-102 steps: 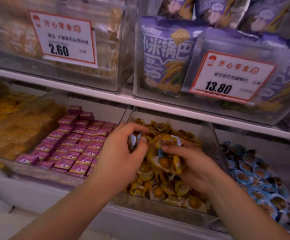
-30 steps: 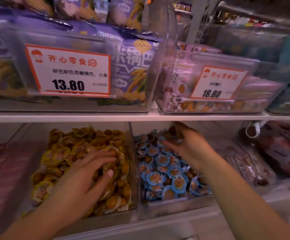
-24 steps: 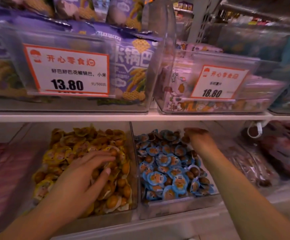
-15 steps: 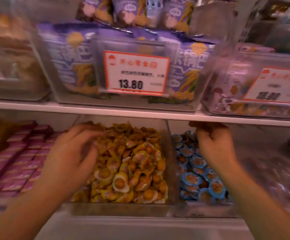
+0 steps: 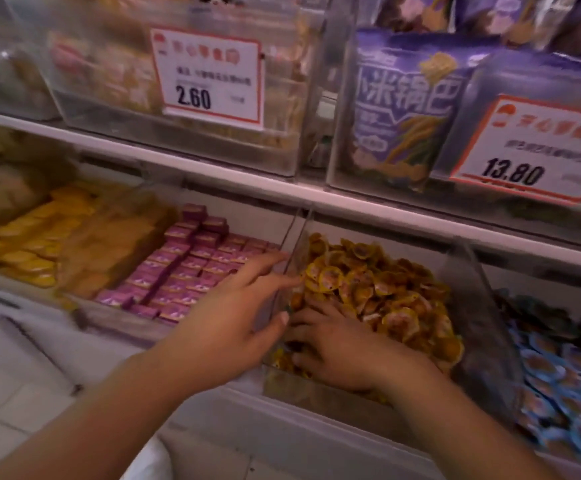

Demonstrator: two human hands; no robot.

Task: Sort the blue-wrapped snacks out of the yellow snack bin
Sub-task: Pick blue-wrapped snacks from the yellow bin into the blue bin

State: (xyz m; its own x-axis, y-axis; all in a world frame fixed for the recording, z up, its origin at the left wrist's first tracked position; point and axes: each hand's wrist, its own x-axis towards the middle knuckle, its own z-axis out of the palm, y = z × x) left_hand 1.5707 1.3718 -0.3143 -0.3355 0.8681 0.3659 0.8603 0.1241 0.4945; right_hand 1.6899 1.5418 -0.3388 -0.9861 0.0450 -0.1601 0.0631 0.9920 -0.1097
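Note:
A clear bin (image 5: 483,334) on the lower shelf is heaped with yellow-wrapped snacks (image 5: 382,292). My right hand (image 5: 337,351) lies in the bin's front left corner, fingers spread on the yellow snacks. My left hand (image 5: 237,323) hovers at the bin's left wall with fingers spread and straight, holding nothing. The bin to the right holds blue-wrapped snacks (image 5: 559,386). No blue wrapper shows among the yellow ones. The frame is blurred.
Left of the yellow bin sits a bin of purple boxes (image 5: 185,271), then yellow packs (image 5: 29,247). The white shelf edge (image 5: 282,188) runs above; upper bins carry price tags 2.60 (image 5: 209,77) and 13.80 (image 5: 535,150). Purple bags (image 5: 407,102) stand above.
The view swung left. My right hand left the blue bin and came down into the yellow bin's front left corner. My left hand shifted to the bin's left wall.

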